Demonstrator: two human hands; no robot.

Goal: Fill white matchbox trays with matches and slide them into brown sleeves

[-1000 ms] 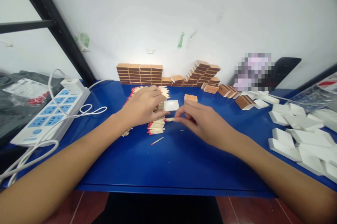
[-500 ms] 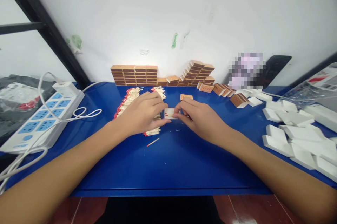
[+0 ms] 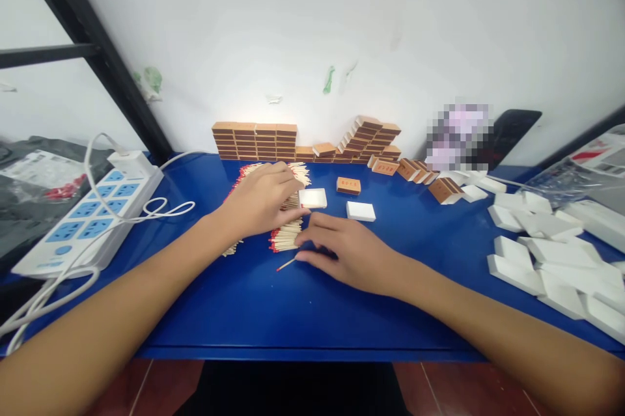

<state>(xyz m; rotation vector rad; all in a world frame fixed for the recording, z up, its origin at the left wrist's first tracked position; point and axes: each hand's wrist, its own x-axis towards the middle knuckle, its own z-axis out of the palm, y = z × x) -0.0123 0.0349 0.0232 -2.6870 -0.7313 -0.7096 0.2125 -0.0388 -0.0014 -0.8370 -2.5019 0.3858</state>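
Observation:
My left hand [image 3: 266, 198] is closed on a small white matchbox tray [image 3: 315, 198], which lies between its thumb and fingertips; the palm covers part of the matches. Red-tipped matches [image 3: 286, 235] lie in rows below and beside that hand. At the right edge of the lower row is my right hand [image 3: 336, 243], its thumb and bent fingers apart, fingertips by the matches. One loose match [image 3: 286, 265] lies in front, its plain end at the right thumb. Farther right are a brown matchbox [image 3: 348, 185] and another white tray [image 3: 361, 211].
Stacked brown matchboxes [image 3: 256, 142] line the wall, with a leaning stack [image 3: 366, 136] farther right. White trays [image 3: 541, 253] are heaped on the right of the blue table [image 3: 312, 318]. A white power strip [image 3: 92, 214] with cables is on the left; a dark phone-like object [image 3: 512, 136] leans behind.
My right hand has left the tray and moved down and left to the matches, uncovering the brown matchbox and a white tray. My left hand stays with the tray, slightly higher.

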